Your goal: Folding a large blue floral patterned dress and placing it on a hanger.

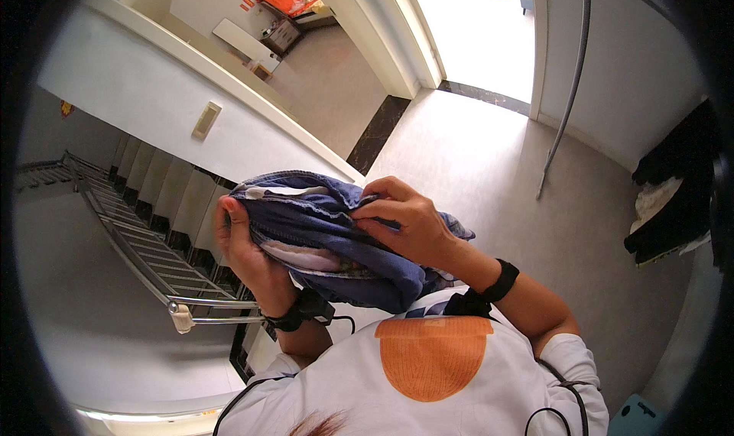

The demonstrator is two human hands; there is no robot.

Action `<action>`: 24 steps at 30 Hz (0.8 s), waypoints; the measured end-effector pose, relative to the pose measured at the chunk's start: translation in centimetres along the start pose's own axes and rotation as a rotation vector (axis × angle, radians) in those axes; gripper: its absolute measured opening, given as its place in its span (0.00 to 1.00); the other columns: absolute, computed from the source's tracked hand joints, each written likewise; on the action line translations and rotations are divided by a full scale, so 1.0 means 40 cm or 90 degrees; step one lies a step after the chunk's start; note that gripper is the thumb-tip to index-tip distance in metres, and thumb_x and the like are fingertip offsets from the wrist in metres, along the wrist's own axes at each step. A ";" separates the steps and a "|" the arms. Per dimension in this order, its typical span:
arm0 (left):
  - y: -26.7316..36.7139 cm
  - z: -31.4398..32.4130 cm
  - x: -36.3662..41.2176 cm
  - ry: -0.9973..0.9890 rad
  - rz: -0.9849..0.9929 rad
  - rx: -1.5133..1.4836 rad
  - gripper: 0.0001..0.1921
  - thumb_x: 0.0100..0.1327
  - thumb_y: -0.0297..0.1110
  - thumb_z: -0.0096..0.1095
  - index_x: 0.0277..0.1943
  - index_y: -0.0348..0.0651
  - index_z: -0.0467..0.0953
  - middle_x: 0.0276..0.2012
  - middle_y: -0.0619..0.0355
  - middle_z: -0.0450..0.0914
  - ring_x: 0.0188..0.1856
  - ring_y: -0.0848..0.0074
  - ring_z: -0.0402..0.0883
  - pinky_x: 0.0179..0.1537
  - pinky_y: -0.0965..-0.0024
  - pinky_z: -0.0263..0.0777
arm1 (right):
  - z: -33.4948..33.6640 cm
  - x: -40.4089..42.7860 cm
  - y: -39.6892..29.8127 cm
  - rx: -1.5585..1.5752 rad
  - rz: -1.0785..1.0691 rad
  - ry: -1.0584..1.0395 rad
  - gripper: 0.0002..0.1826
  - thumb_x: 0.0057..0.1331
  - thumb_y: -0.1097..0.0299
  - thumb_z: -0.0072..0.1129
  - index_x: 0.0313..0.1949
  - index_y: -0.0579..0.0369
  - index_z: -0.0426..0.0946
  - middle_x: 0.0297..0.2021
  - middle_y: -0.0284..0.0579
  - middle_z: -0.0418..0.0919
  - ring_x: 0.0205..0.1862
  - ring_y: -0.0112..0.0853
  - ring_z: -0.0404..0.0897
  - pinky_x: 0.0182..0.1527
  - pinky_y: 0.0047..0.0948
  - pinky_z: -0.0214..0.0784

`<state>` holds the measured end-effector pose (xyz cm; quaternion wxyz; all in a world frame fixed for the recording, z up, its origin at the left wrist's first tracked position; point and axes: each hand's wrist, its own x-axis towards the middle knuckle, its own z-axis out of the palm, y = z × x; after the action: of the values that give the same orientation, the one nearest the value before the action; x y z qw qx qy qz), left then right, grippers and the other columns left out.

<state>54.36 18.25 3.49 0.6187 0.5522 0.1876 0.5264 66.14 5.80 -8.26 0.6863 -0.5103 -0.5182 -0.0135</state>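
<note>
A blue denim garment (pixel 321 224), bunched up with its seams and pale pocket lining showing, is held up before my chest. My left hand (pixel 246 247) grips its waist edge at the left, thumb on top and fingers behind the cloth. On the right, my right hand (pixel 401 215) pinches a stitched edge of the denim between thumb and fingers. The lower part of the garment hangs in folds near the white shirt (pixel 355 378) that I wear. Black bands circle both wrists, and a small black device sits at the left one.
A metal stair railing (pixel 137 252) and stairs (pixel 166 201) lie at the left. Beyond are a doorway to a room with a drawer cabinet (pixel 281 36) and a bright doorway. At the right, a grey hose (pixel 575 86) hangs by the wall near dark clothes (pixel 676 178).
</note>
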 end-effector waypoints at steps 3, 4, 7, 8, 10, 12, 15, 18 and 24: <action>-0.001 -0.012 0.005 -0.016 0.010 0.007 0.13 0.62 0.41 0.62 0.41 0.40 0.74 0.33 0.58 0.78 0.35 0.76 0.78 0.39 0.72 0.76 | -0.037 0.013 0.007 0.044 0.002 0.040 0.10 0.60 0.77 0.58 0.42 0.57 0.74 0.38 0.44 0.72 0.38 0.29 0.75 0.40 0.25 0.71; -0.001 -0.013 0.004 -0.015 0.012 0.001 0.13 0.62 0.41 0.62 0.41 0.40 0.74 0.33 0.58 0.78 0.35 0.76 0.78 0.39 0.72 0.76 | -0.053 0.015 0.012 0.180 0.098 0.047 0.07 0.62 0.77 0.54 0.41 0.58 0.73 0.36 0.40 0.71 0.36 0.25 0.72 0.38 0.22 0.69; 0.003 -0.015 0.004 -0.080 0.070 0.083 0.12 0.63 0.40 0.61 0.37 0.40 0.74 0.30 0.63 0.75 0.32 0.82 0.74 0.34 0.79 0.70 | -0.115 0.038 0.023 0.250 0.191 0.036 0.05 0.69 0.71 0.45 0.41 0.57 0.69 0.31 0.33 0.68 0.30 0.17 0.64 0.30 0.16 0.59; 0.010 -0.018 0.008 -0.149 0.096 0.143 0.12 0.64 0.40 0.61 0.36 0.40 0.73 0.29 0.65 0.73 0.30 0.85 0.69 0.31 0.81 0.64 | -0.137 0.054 0.023 0.152 0.162 0.045 0.05 0.70 0.69 0.46 0.41 0.56 0.69 0.29 0.33 0.67 0.29 0.18 0.64 0.30 0.17 0.59; 0.004 -0.042 0.040 -0.267 0.095 0.214 0.12 0.66 0.39 0.59 0.31 0.40 0.72 0.24 0.70 0.67 0.27 0.90 0.59 0.26 0.84 0.51 | -0.189 0.100 0.007 -0.037 0.129 0.058 0.08 0.71 0.64 0.46 0.42 0.55 0.69 0.26 0.34 0.66 0.26 0.21 0.64 0.29 0.21 0.61; 0.023 -0.039 0.063 -0.305 0.132 0.306 0.13 0.66 0.39 0.59 0.30 0.39 0.72 0.23 0.71 0.67 0.26 0.90 0.59 0.26 0.83 0.52 | -0.250 0.166 -0.025 -0.171 0.091 0.049 0.09 0.72 0.65 0.43 0.43 0.54 0.70 0.31 0.41 0.74 0.33 0.25 0.75 0.36 0.27 0.69; 0.046 -0.006 0.104 -0.354 0.139 0.465 0.14 0.64 0.39 0.61 0.29 0.37 0.73 0.22 0.70 0.69 0.27 0.88 0.63 0.28 0.82 0.56 | -0.319 0.289 -0.125 -0.267 0.032 0.056 0.12 0.70 0.65 0.46 0.49 0.54 0.71 0.29 0.41 0.75 0.31 0.25 0.74 0.36 0.25 0.68; 0.085 0.004 0.175 -0.374 0.166 0.517 0.15 0.62 0.45 0.63 0.33 0.40 0.74 0.27 0.68 0.72 0.31 0.86 0.66 0.33 0.80 0.60 | -0.329 0.367 -0.214 -0.372 -0.072 -0.090 0.18 0.70 0.55 0.46 0.52 0.52 0.72 0.31 0.42 0.78 0.31 0.28 0.79 0.39 0.24 0.74; 0.161 0.048 0.246 -0.574 0.331 0.515 0.14 0.62 0.46 0.62 0.38 0.44 0.80 0.20 0.70 0.71 0.21 0.91 0.63 0.23 0.86 0.54 | -0.358 0.392 -0.298 -0.703 -0.062 -0.348 0.20 0.63 0.50 0.56 0.43 0.54 0.77 0.29 0.46 0.78 0.28 0.32 0.76 0.35 0.29 0.68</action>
<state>56.76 24.72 13.22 0.2329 0.9348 -0.0467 0.2640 76.86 -2.14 12.11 0.1621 -0.7508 -0.6146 -0.1798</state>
